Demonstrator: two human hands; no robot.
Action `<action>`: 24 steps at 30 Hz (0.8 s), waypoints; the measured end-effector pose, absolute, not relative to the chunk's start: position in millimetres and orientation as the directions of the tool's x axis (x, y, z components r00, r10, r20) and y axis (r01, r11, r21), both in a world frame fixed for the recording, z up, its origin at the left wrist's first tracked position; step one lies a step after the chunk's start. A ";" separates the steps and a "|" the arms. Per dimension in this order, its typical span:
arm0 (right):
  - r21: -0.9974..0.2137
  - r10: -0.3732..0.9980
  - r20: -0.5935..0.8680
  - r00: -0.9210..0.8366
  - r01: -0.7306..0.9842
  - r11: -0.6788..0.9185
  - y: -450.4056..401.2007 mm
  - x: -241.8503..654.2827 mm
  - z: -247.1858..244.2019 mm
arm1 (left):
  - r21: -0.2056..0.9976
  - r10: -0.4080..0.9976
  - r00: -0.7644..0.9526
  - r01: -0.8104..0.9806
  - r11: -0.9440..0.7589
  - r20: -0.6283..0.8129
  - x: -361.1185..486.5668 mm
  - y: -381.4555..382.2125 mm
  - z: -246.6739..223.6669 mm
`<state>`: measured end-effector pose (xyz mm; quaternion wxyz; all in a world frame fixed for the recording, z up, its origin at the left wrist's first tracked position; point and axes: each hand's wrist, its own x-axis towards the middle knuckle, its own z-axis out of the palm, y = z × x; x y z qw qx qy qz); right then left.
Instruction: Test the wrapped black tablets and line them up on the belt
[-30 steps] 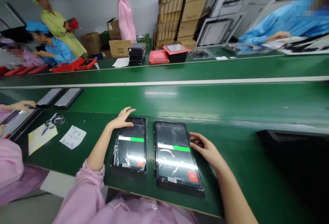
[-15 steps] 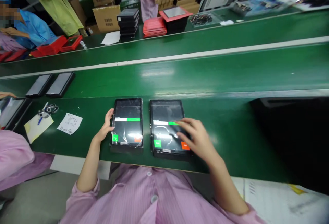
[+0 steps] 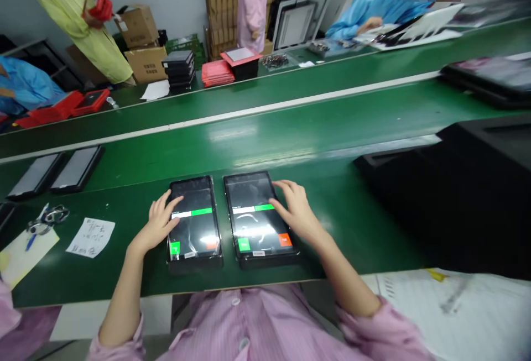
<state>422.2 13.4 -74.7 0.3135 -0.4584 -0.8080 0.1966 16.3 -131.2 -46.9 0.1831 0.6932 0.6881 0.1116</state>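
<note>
Two black tablets lie side by side on the green bench, each screen showing a white and green bar with a green and an orange square below. Over the left edge of the left tablet (image 3: 194, 234) is my left hand (image 3: 157, 224), fingers apart, a fingertip over the screen. My right hand (image 3: 296, 210) rests at the right edge of the right tablet (image 3: 253, 225), its fingers spread and the thumb over the screen near the green bar. Neither hand grips anything.
Two grey-faced tablets (image 3: 77, 167) lie at the left, near a handwritten note (image 3: 92, 236) and a yellow paper (image 3: 29, 253) with a pen. A large black object (image 3: 452, 200) stands at the right. People work across the bench, near red trays (image 3: 58, 108).
The view has turned to the right. My left hand has moved in over the left tablet, and my right hand has drawn up and back toward the right tablet's edge.
</note>
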 end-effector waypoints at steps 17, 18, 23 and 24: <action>-0.972 0.990 0.060 -0.126 0.219 0.087 79.8 416.7 -114.6 | 0.159 0.949 0.284 0.952 -0.262 -0.134 87.6 -2.4 -40.6; -0.973 0.990 0.055 -0.127 0.214 0.081 80.2 416.9 -115.7 | 0.167 0.950 0.278 0.953 -0.253 -0.144 87.8 -1.4 -40.4; -0.973 0.992 0.041 -0.122 0.221 0.068 80.6 418.1 -118.3 | 0.212 0.943 0.279 0.948 -0.239 -0.180 88.9 1.0 -38.0; -0.972 0.992 0.039 -0.121 0.224 0.066 80.4 418.4 -118.3 | 0.211 0.943 0.274 0.949 -0.233 -0.189 89.0 0.9 -37.3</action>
